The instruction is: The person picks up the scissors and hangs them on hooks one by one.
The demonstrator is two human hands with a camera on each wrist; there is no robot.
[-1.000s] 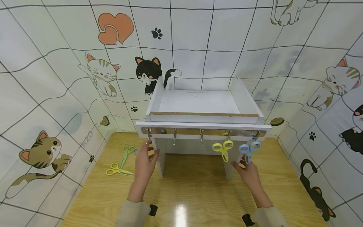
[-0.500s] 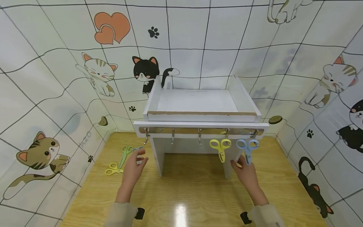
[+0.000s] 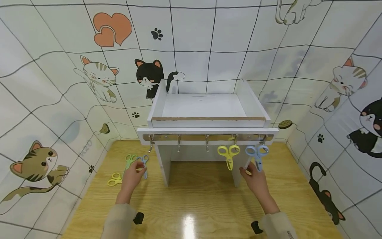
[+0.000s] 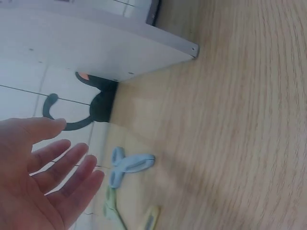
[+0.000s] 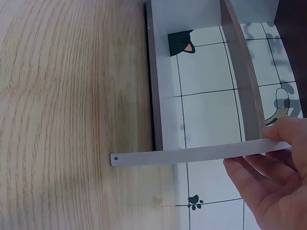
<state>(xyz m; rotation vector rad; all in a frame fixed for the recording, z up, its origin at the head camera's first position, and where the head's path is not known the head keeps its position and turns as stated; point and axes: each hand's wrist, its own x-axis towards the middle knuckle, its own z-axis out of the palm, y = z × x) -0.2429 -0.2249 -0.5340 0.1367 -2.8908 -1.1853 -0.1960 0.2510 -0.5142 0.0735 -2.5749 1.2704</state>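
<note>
My left hand [image 3: 132, 177] is over the table beside several scissors, fingers loosely bent and holding nothing. Closest to it lie blue scissors [image 4: 136, 164], then green scissors [image 4: 111, 210] and yellow scissors [image 3: 114, 179], partly covered by the hand in the head view. A white shelf [image 3: 206, 108] stands at the centre with a hook rail [image 3: 194, 137] along its front. Yellow scissors [image 3: 229, 157] and blue scissors [image 3: 257, 154] hang on its right hooks. My right hand [image 3: 256, 182] pinches the edge of the shelf's right side panel [image 5: 201, 154], thumb and fingers on opposite faces.
The shelf's left side panel [image 3: 162, 166] stands between the left hand and the space under the shelf. A cat-patterned cloth wall [image 3: 191, 33] encloses the wooden table [image 3: 197, 199] at the back and sides.
My left hand has moved from the leftmost hook, left and down to the scissors on the table. The right hand stays at the right side panel. The head view has shifted slightly.
</note>
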